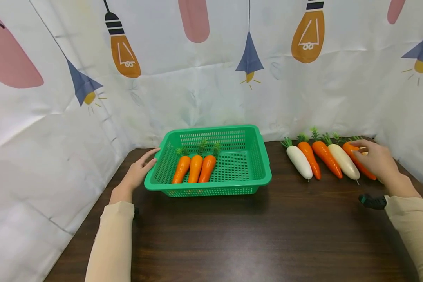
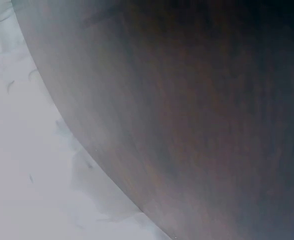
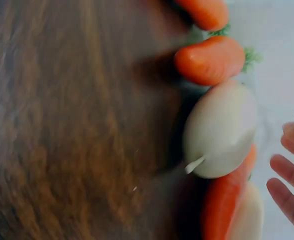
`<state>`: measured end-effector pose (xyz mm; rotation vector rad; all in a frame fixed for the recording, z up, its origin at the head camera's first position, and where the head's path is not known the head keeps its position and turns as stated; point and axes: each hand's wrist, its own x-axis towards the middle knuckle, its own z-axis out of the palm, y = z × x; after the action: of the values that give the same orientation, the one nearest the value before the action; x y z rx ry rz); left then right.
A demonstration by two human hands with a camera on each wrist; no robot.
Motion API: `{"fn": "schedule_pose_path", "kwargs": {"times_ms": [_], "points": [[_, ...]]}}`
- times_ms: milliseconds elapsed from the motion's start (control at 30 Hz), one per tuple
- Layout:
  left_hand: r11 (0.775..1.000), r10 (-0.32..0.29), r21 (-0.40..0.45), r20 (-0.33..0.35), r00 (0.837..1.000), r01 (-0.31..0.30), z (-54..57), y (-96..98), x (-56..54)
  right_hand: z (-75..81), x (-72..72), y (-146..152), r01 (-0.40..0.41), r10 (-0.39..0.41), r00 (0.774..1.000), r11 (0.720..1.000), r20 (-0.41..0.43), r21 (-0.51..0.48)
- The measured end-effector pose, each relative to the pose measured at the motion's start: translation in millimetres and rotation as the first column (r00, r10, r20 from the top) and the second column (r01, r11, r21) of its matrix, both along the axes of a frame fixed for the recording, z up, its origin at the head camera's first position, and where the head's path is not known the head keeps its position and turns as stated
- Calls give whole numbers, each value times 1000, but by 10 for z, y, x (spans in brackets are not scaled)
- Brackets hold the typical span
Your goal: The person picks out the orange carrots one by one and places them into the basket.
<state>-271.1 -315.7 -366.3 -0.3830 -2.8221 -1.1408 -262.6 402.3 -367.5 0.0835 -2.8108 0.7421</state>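
My left hand (image 1: 137,172) is at the left side of a green plastic basket (image 1: 262,156), fingers extended against or just beside its rim; actual contact cannot be told. Three orange carrots (image 1: 195,168) with leafy tops lie side by side in the basket's left half. Over the right end of a row of vegetables, my right hand (image 1: 377,160) hovers with loosely bent fingers and holds nothing. Below it lie an orange carrot (image 1: 361,162) and a pale radish, mostly hidden. Beside them is a white radish (image 1: 343,160), seen closer in the right wrist view with fingers (image 3: 289,200) to its right.
Left along the row lie two carrots (image 1: 326,158) and another white radish (image 1: 299,161). The dark wooden table (image 1: 232,239) meets a white printed cloth (image 1: 211,98) at the back and sides. A black wrist device (image 1: 373,201) sits under the right sleeve.
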Motion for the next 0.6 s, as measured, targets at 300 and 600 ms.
{"fn": "schedule_pose_path", "kwargs": {"times_ms": [300,600], "points": [[1000,0,13,1,1000,0,-4,-14,19,-70,-51,85,53,-54,998,998,39,23],[1000,3,10,3,1000,-3,0,-11,21,-55,-90,96,29,-34,990,999,135,41]]}}
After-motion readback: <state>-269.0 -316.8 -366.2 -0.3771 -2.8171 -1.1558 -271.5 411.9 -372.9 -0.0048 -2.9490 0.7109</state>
